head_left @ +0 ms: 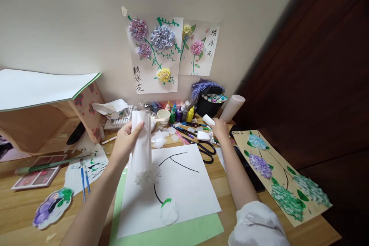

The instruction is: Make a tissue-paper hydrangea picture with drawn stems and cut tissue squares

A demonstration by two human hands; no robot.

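My left hand [125, 142] is closed around an upright white paper tube [141, 142]. At the tube's lower end is a bunch of fringed white paper strips [147, 176], over the white drawing sheet [184, 184]. Black stem lines and a round white patch [169, 212] edged with some green are on that sheet. Toward the back right, my right hand [220, 128] has its fingers closed at a short white cylinder [208, 120]; its exact kind is unclear. A small white bottle [203, 135] and black-handled scissors [206, 150] lie nearby.
Paint bottles [190, 114], a paper cup [163, 117], pens and paper scraps line the back. A black marker holder [210, 103] and pale roll [233, 107] stand right of them. A flower picture [276, 169] lies right; a paint palette [53, 207] and brushes [83, 180] lie left.
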